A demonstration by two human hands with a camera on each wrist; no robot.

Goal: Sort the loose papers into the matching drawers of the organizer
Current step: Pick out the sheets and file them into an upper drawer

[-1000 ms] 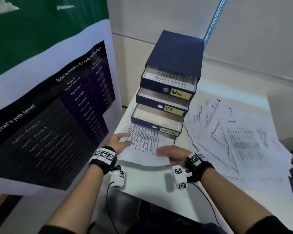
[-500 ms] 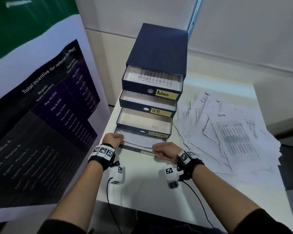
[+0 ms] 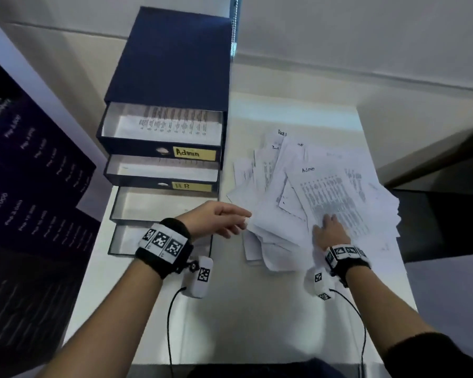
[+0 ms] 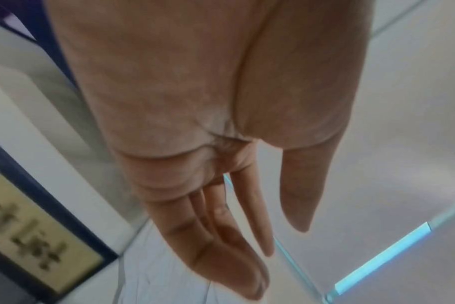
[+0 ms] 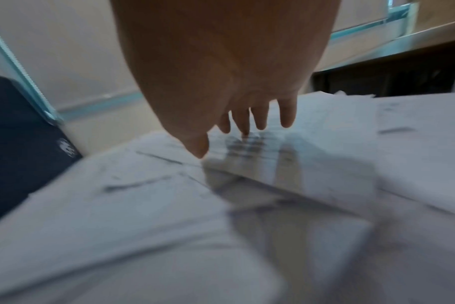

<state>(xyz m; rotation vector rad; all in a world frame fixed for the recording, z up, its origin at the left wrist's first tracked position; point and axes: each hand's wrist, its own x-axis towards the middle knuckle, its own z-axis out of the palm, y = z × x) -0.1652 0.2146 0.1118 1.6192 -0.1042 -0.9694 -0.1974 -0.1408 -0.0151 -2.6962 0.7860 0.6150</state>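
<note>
Half a second ago both hands were at the lowest drawer [image 3: 126, 241], pushing a sheet in. Now they have left it and moved to the right, to the pile [image 3: 325, 197] of loose papers. This means one sheet is filed, and I judge that the next pick is starting.

The right hand [image 3: 330, 232] lies on the pile with the fingers [image 5: 286, 115] straight and a little spread; the tips touch or almost touch the top sheet [image 3: 336, 197]. It does not pinch anything yet. The left hand [image 3: 216, 218] reaches to the left edge of the pile, at 9 o'clock of it. Its fingers [image 4: 237, 257] are long and close together, the thumb apart, and it holds nothing. I cannot tell if it touches the paper already.

The top sheet has "Admin" written by hand at its upper corner. The organizer [image 3: 170, 55] stands at 9 o'clock of the pile, just beside it on the table [image 3: 251, 309]. All four drawers are pulled out. The top one has the label Admin [image 3: 194, 153] and already has printed sheets in it; the second label [image 3: 191, 186] is blurred, maybe "HR".

So probably this sheet must go up to the top drawer, at 10 o'clock from the hands. The pile is messy and the sheets overlap, so lifting only one needs care. Many papers remain, and the task seems far from finished.
</note>
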